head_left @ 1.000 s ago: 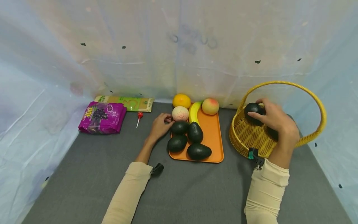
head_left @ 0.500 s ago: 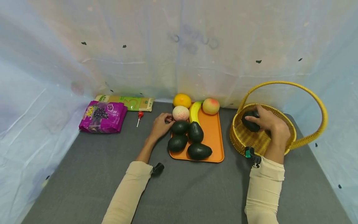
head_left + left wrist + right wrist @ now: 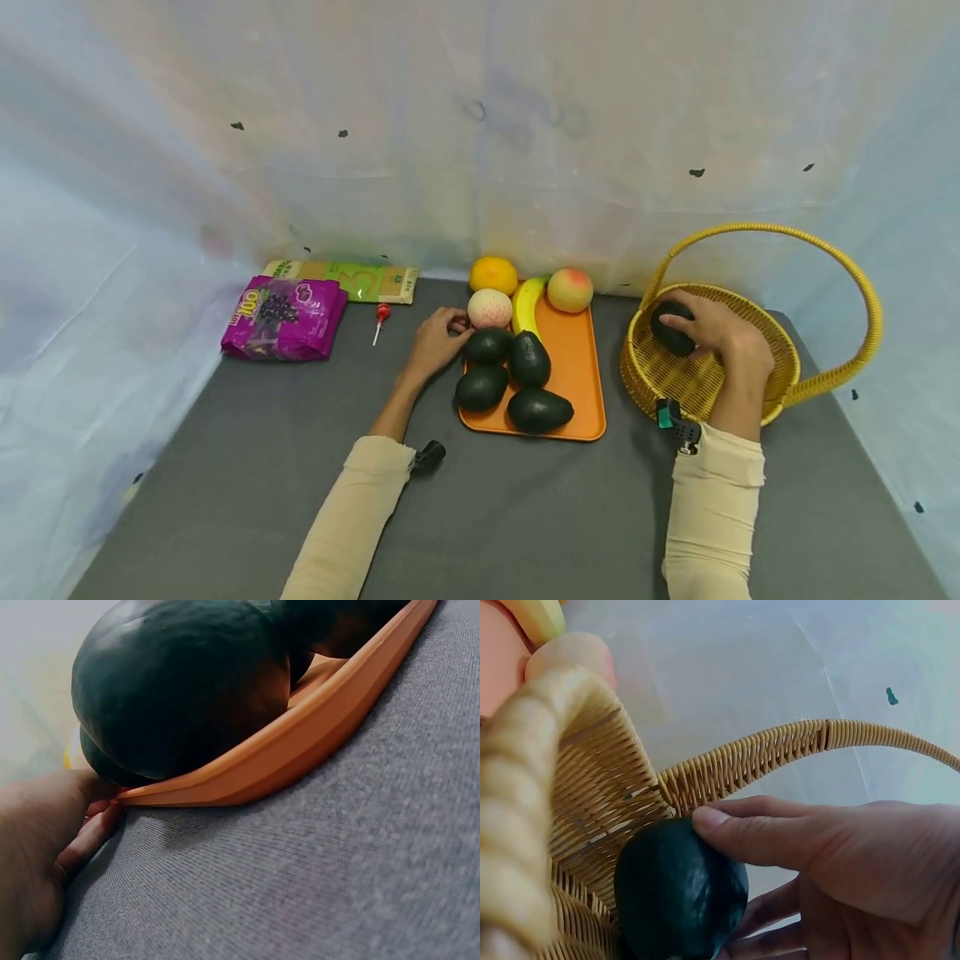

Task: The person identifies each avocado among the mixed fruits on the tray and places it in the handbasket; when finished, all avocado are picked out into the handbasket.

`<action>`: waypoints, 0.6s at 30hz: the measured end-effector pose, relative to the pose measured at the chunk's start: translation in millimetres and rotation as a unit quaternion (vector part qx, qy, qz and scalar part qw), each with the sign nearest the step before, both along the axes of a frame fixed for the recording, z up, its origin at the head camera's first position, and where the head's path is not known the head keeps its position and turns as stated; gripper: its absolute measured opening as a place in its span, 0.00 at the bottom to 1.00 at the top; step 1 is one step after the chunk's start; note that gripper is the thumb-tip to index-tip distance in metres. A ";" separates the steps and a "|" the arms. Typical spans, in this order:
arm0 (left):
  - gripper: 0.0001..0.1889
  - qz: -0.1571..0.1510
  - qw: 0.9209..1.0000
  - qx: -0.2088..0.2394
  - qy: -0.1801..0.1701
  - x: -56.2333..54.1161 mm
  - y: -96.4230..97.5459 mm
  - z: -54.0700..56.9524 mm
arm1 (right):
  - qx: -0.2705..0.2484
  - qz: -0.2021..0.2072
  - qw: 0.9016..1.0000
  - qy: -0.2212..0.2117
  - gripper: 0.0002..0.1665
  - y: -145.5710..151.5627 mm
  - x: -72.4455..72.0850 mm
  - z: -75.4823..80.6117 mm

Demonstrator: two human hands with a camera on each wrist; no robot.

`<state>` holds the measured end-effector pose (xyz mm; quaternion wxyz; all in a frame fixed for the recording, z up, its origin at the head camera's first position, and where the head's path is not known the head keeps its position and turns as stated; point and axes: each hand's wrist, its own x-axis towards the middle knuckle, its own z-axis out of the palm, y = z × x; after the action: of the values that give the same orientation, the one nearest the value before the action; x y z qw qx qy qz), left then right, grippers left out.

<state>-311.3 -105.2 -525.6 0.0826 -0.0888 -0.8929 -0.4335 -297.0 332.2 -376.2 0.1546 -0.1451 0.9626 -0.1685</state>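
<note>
My right hand (image 3: 723,333) grips a dark green avocado (image 3: 672,327) low inside the yellow wicker basket (image 3: 635,385). In the right wrist view the thumb lies on top of the avocado (image 3: 679,892), close to the woven wall. My left hand (image 3: 437,343) is at the left side of the orange tray (image 3: 573,358), its fingers and thumb around the rim (image 3: 247,776) in the left wrist view. Several avocados (image 3: 540,411) lie on the tray's near half. A pale peach (image 3: 490,309) sits right by the left fingertips.
Farther back on the tray are a banana (image 3: 528,304) and a reddish peach (image 3: 570,290), with an orange (image 3: 492,275) at its back left corner. To the left lie a lollipop (image 3: 381,321), a purple package (image 3: 285,321) and a green-beige packet (image 3: 363,283). The basket handle (image 3: 862,292) leans right.
My right hand has lowered the avocado into the basket and shifted slightly left. The left hand has stayed at the tray's edge.
</note>
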 end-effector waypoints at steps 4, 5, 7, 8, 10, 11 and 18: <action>0.18 0.003 1.000 0.000 0.003 -0.5 -1.3 0.2 | -0.014 -0.010 1.000 -0.015 0.33 -3.4 -1.9 3.2; 0.18 0.006 1.000 0.002 0.005 0.3 -0.8 -0.7 | -0.019 -0.012 1.000 -0.019 0.33 -4.1 -2.0 3.8; 0.18 0.011 1.000 0.006 0.010 1.3 -0.3 -1.9 | -0.028 -0.010 0.999 -0.026 0.32 -5.1 -3.0 5.6; 0.18 0.011 1.000 0.008 0.011 1.5 -0.1 -2.2 | -0.026 -0.010 0.999 -0.027 0.32 -5.0 -3.6 6.6; 0.18 0.004 1.000 0.008 0.007 1.5 0.7 -2.4 | -0.023 -0.013 0.999 -0.040 0.32 -3.6 -3.9 9.0; 0.19 0.000 1.000 0.008 0.005 1.3 1.3 -2.7 | -0.019 -0.016 0.999 -0.048 0.31 -2.5 -4.0 10.2; 0.18 -0.002 1.000 0.015 0.015 -0.1 3.7 -3.2 | -0.019 -0.022 0.995 -0.092 0.33 0.6 -12.5 12.3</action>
<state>-311.4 -101.5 -528.9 0.0966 -0.0959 -0.8847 -0.4459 -309.6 332.7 -363.9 0.2361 -0.1110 0.9439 -0.2024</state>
